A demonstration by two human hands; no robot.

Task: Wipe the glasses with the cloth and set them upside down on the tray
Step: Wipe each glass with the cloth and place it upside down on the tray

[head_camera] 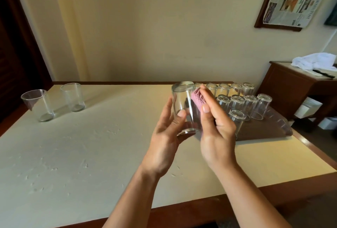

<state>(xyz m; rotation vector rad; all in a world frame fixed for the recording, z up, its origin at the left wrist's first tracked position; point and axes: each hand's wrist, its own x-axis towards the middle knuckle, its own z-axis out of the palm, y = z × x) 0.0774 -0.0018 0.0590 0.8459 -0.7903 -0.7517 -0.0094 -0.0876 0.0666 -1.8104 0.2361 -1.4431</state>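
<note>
From the head camera we see our left hand (165,136) gripping an inverted glass (184,107) above the table (91,145), our right hand (217,131) pinching the pink cloth (197,98) against it, beside the tray (269,129) of upturned glasses (244,100).

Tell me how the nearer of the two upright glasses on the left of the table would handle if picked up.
The nearer upright glass looks like clear, thin glass, so probably fragile and somewhat slippery to bare fingers. Its walls widen toward the rim, so it may tip if pushed high up. It appears empty, so likely light.
</note>
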